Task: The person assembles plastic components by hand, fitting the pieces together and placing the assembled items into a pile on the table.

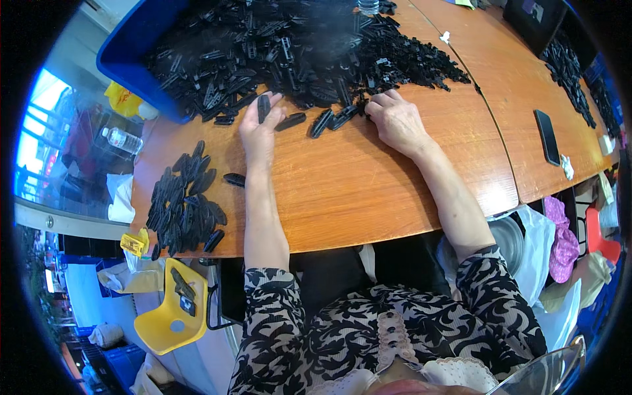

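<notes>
The table [355,197] is the biggest thing here, orange-brown wood with a seam running down toward its right end. Across its far side spreads the heap [263,59] of black parts, and the blue bin [122,52] borders it on the person's left. A yellow chair [155,329] stands past the table's near left corner, with dark things on its seat. At the table's left end sits the pile [184,197], long black parts gathered together, well apart from the heap.

The right hand [397,122] bends over the heap's near edge, fingers curled inward; their tips are hidden, so I can't tell whether they grip anything. The left hand [259,128] is near that edge too, thumb and fingers closed on a long part [264,108]. Past the seam lies a dark phone [547,136]; a clear bottle [123,140] lies beyond the table's left edge.

Of the loose pieces, one bar [291,122] lies just beside the left hand, two strips [321,123] lie between the hands, nearer the right, and a stray [235,179] lies at the left forearm.
</notes>
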The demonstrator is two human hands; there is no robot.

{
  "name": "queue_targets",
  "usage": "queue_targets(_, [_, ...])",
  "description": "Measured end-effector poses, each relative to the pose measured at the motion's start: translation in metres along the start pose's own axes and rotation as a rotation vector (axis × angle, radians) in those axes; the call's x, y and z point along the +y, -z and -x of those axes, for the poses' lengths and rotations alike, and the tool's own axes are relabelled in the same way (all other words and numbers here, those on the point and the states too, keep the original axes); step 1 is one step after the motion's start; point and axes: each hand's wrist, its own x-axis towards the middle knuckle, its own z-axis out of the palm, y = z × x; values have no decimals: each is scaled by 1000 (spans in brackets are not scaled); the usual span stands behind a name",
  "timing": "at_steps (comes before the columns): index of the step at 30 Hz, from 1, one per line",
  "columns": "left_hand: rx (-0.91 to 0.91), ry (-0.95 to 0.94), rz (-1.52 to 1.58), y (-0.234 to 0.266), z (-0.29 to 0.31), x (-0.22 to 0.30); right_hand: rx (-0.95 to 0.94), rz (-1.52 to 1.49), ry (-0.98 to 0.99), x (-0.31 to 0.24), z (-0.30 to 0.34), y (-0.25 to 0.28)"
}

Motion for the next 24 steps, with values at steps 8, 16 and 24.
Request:
queue_targets(8, [-141, -262, -659, -10, 5, -1, -37, -93, 30, -4, -1, 5])
queue_targets(16, [-67, -286, -848, -10, 5, -11, 471, -317, 158, -37, -7, 9])
queue_targets(24, [-51, 493, 778, -47, 15, -5, 562, -258, 215, -45, -6, 10])
